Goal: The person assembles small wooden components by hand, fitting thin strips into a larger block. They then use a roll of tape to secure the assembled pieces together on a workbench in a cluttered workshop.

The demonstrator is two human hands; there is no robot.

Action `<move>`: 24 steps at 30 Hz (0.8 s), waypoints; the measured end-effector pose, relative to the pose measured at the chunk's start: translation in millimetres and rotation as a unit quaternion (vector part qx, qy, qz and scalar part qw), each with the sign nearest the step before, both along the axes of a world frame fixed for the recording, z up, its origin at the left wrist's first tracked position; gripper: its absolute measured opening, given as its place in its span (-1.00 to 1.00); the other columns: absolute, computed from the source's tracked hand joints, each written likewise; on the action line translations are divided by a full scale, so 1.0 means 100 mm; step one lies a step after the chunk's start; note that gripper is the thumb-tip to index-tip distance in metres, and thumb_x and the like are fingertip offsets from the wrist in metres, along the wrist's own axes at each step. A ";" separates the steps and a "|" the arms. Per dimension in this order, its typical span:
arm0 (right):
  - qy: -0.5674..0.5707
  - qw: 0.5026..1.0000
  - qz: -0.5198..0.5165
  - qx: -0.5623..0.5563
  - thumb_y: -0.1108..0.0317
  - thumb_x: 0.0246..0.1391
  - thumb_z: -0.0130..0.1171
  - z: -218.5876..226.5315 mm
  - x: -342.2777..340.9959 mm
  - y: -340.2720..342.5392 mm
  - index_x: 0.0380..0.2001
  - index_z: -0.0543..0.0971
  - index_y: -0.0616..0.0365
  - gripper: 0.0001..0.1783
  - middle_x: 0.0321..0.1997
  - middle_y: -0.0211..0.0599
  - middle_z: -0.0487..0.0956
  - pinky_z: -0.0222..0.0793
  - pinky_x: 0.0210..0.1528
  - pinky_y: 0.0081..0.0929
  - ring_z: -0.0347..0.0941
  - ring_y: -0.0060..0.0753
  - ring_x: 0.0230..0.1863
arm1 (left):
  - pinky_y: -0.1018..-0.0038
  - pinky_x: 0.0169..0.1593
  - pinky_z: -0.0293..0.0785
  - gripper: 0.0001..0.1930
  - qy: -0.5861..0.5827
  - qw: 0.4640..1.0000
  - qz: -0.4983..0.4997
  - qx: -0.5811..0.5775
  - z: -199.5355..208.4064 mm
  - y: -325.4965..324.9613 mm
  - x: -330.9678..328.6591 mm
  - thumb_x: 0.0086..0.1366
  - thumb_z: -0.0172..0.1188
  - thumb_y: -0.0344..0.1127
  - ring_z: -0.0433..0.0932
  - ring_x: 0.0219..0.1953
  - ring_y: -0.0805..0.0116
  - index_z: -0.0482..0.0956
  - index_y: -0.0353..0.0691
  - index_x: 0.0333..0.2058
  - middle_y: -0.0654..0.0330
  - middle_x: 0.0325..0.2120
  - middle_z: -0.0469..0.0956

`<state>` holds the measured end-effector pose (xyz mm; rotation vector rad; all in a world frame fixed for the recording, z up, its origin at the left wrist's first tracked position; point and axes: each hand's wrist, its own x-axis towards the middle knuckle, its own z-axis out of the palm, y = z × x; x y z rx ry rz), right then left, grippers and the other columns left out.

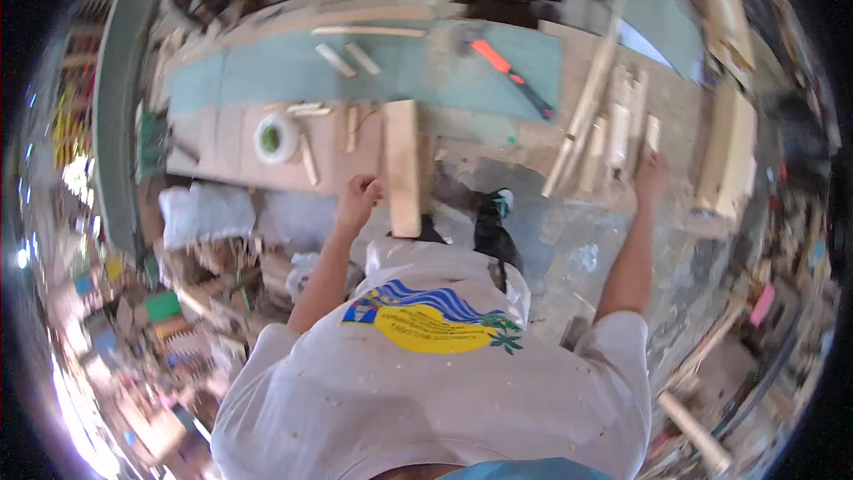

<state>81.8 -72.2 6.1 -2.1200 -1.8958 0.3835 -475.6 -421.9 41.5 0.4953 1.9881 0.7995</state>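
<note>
My right hand (651,178) is stretched out at the right, closed around the near end of a short pale wooden strip (653,133). Several longer wooden strips (617,124) lie side by side just left of it. My left hand (360,200) hovers in front of the bench with its fingers curled in. Whatever it may hold is too small to make out. Right beside it, a thick wooden board (402,169) juts from the bench towards my body. A hammer (511,76) with an orange and black handle rests on the bench's green top.
On the left of the workbench (231,80) stands a white tub (276,138) with something green inside, near small wood pieces (308,158). A white sack (206,213) and heaped offcuts (191,320) lie at the left. Long timbers (727,151) stand at the right.
</note>
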 end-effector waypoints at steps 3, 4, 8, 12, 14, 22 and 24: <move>-0.136 0.979 0.138 0.066 0.31 0.09 0.09 -0.19 0.23 0.01 -0.12 0.62 0.27 -0.66 -0.14 0.13 0.63 0.43 -0.01 -0.06 0.54 0.20 -0.10 | 0.35 -0.18 0.55 -0.70 0.109 0.992 0.065 -0.005 0.18 -0.04 -0.22 0.29 0.21 -0.25 0.65 -0.23 0.25 0.58 -0.33 -0.09 0.04 -0.26 0.64; -0.086 0.983 0.037 0.156 0.29 0.14 0.15 -0.16 0.04 -0.11 -0.07 0.62 0.26 -0.65 -0.06 0.05 0.63 0.43 0.09 -0.14 0.54 0.13 -0.04 | 0.32 -0.14 0.54 -0.67 0.178 0.982 0.069 -0.008 0.16 -0.08 -0.38 0.26 0.24 -0.25 0.64 -0.18 0.19 0.58 -0.31 -0.07 0.03 -0.22 0.62; 0.064 0.983 0.066 0.162 0.23 0.20 0.21 0.30 -0.89 -0.57 0.03 0.58 0.25 -0.59 0.03 0.03 0.60 0.41 0.16 -0.13 0.54 0.06 0.05 | 0.19 0.10 0.42 -0.50 0.431 0.897 0.083 -0.062 0.32 -0.03 -0.96 0.13 0.32 -0.25 0.48 0.07 0.02 0.50 -0.18 0.07 0.02 -0.02 0.50; 0.092 0.985 0.136 0.044 0.33 0.20 0.25 0.76 -2.24 -1.14 -0.04 0.60 0.17 -0.71 0.02 -0.13 0.60 0.39 0.18 -0.20 0.51 -0.05 0.09 | -0.04 0.26 0.14 -0.38 0.526 0.847 0.031 -0.066 0.17 -0.05 -1.64 0.09 0.36 -0.17 0.32 0.22 0.06 0.42 -0.10 0.14 0.10 0.07 0.43; 0.189 0.963 0.191 0.020 0.40 0.15 0.26 0.48 -2.76 -1.45 -0.09 0.60 0.20 -0.74 0.02 -0.12 0.60 0.37 0.19 -0.19 0.50 -0.03 0.11 | -0.09 0.26 0.13 -0.40 0.496 0.864 -0.031 -0.082 0.16 -0.03 -1.92 0.09 0.36 -0.14 0.35 0.21 0.09 0.44 -0.10 0.13 0.13 0.05 0.45; 0.180 0.875 0.443 -0.070 0.35 0.14 0.22 0.70 -5.45 -2.15 -0.01 0.56 0.14 -0.67 0.13 -0.11 0.53 0.35 0.22 -0.08 0.43 0.03 0.18 | -0.10 0.29 0.08 -0.49 0.462 0.872 -0.144 -0.081 0.01 -0.43 -2.39 0.13 0.37 -0.10 0.44 0.12 0.17 0.53 -0.05 0.06 0.24 -0.05 0.52; 0.082 0.873 0.471 -0.097 0.29 0.15 0.22 0.57 -6.01 -2.12 0.14 0.48 0.11 -0.53 0.22 -0.12 0.46 0.32 0.25 -0.03 0.38 0.03 0.24 | -0.08 0.29 0.08 -0.54 0.475 0.873 -0.097 -0.054 0.08 -0.48 -2.40 0.14 0.35 -0.13 0.44 0.13 0.19 0.55 -0.06 0.02 0.21 -0.05 0.52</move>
